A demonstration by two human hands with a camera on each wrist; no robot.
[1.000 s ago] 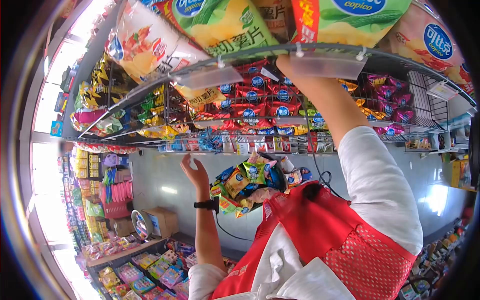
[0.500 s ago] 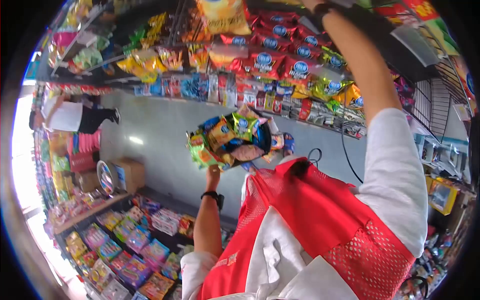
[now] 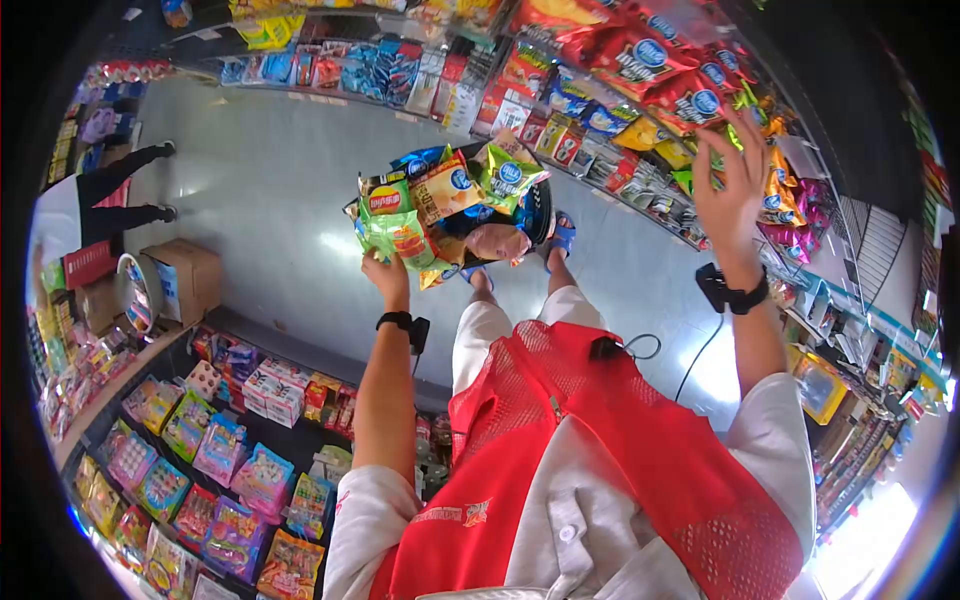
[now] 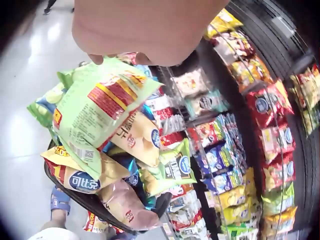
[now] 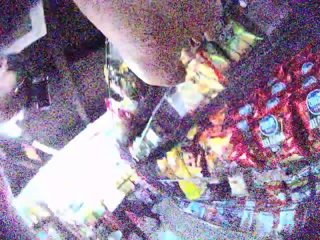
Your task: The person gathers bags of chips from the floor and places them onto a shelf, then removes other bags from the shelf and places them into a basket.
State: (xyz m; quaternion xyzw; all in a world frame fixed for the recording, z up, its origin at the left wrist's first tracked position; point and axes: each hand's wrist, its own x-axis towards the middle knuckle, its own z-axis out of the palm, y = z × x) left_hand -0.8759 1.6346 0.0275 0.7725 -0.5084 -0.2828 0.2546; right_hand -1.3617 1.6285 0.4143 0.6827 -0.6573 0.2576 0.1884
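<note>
My left hand [image 3: 387, 280] grips the near edge of a light-green chip bag [image 3: 398, 235] on top of a heaped black basket [image 3: 543, 212]. In the left wrist view, its fingertips are at the top edge of that bag [image 4: 85, 127]. Other snack bags fill the basket, among them a yellow-green bag [image 3: 508, 175], a tan bag [image 3: 445, 190] and a pink bag [image 3: 497, 242]. My right hand [image 3: 735, 195] is raised with its fingers spread and nothing in it, overlapping the shelf beside red chip bags [image 3: 690, 100]. The right wrist view is grainy.
Shelves of hanging snack packets [image 3: 385, 78] run along the far side. A display of toys and sweets [image 3: 235, 450] stands at lower left, near a cardboard box [image 3: 185, 278]. Blue slippers [image 3: 563, 240] are close to the basket. Another person's legs [image 3: 125, 205] show at far left.
My right hand has come down from the upper shelf, now empty with fingers spread. My left hand has gone from free in the air to the green chip bag. The view has tilted downward.
</note>
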